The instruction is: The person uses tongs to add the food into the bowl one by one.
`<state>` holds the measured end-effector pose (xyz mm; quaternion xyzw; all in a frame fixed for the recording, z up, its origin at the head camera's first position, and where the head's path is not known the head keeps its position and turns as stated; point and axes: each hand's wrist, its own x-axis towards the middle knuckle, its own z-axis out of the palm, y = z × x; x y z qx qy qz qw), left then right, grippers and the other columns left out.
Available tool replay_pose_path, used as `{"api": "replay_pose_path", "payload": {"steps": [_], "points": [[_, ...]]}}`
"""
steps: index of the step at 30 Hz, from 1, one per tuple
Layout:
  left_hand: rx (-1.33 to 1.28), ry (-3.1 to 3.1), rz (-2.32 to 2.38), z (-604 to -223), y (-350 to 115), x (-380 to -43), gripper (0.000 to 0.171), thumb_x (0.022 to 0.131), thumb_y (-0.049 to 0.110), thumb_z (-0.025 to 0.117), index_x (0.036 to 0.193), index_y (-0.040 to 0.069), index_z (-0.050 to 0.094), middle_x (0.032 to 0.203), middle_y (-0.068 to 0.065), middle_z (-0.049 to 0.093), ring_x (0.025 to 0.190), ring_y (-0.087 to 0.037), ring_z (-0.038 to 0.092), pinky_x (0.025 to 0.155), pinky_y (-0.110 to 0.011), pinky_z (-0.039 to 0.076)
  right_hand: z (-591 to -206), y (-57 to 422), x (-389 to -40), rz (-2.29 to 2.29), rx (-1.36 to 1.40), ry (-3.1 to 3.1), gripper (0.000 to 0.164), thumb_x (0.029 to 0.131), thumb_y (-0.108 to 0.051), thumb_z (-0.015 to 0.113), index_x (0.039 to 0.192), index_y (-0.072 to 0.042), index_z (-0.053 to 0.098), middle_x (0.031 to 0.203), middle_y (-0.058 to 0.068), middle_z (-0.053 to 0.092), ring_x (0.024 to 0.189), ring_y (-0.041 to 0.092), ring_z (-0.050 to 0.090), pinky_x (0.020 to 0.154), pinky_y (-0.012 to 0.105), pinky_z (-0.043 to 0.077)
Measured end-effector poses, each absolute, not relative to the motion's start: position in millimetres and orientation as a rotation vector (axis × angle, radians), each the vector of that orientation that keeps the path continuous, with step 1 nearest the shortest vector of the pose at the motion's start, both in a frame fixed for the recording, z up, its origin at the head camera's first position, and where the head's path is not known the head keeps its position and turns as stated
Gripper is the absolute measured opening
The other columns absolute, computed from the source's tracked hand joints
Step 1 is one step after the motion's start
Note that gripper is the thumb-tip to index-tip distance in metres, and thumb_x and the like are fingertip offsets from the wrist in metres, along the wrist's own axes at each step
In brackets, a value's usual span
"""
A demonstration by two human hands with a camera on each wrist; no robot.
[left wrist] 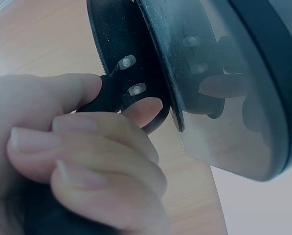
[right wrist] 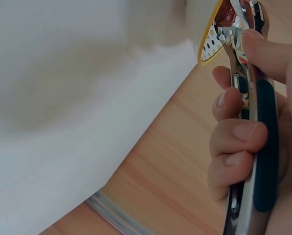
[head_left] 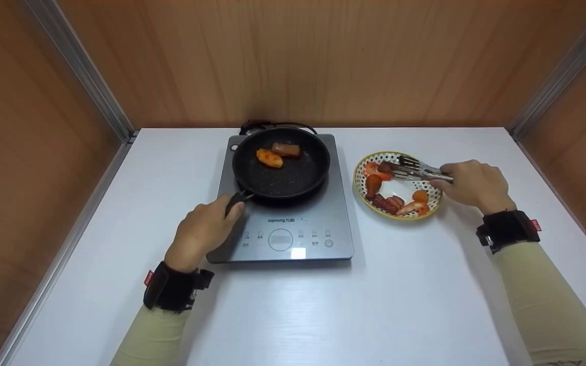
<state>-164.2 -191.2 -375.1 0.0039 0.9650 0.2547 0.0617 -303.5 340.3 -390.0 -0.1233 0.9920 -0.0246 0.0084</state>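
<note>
My left hand (head_left: 199,231) grips the black handle of a frying pan (head_left: 283,180), thumb along the top in the head view. A brown sausage piece (head_left: 286,150) and a browned yellow-orange piece (head_left: 270,158) lie side by side in the pan. Metal tongs (right wrist: 265,147) with dark grip strips are held in my right hand (head_left: 476,183), fingers curled round them. The tongs' head is over a dotted plate with a yellow rim (head_left: 358,188). A dark brown food piece (head_left: 385,167) is at the tips; whether it is pinched I cannot tell.
Under the pan stands a grey induction cooker (head_left: 252,251), its black cord (head_left: 293,124) behind it. The plate also bears a drumstick-like piece (head_left: 373,185), a dark red piece (head_left: 384,204), an orange lump (head_left: 420,195) and a shrimp-like piece (head_left: 415,208). Wooden panels surround the white table (head_left: 283,315).
</note>
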Motion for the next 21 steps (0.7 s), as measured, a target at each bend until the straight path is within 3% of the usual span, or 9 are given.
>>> {"api": "replay_pose_path", "payload": {"steps": [12,21], "points": [[0.005,2.910,0.764,-375.2,-192.6,-164.4,0.034,0.114,0.043,0.046,0.115,0.011,0.055,0.090,-0.012,0.062,0.079,-0.028,0.058,0.064,-0.040,0.041,-389.3,334.6,-302.4,-0.084,-0.383,3.089,0.058,0.102,-0.052,0.066,0.136,-0.005,0.070,0.124,0.028,0.071,0.100,0.047,0.067,0.074,0.059,0.052],[0.033,2.926,0.773,-374.4,-192.3,-163.5,0.035,0.114,0.043,0.046,0.116,0.010,0.057,0.090,-0.013,0.064,0.078,-0.028,0.060,0.063,-0.041,0.044,-392.8,339.4,-297.6,-0.065,-0.409,3.130,0.053,0.102,-0.051,0.066,0.134,-0.009,0.072,0.121,0.027,0.072,0.092,0.047,0.069,0.066,0.056,0.051]]}}
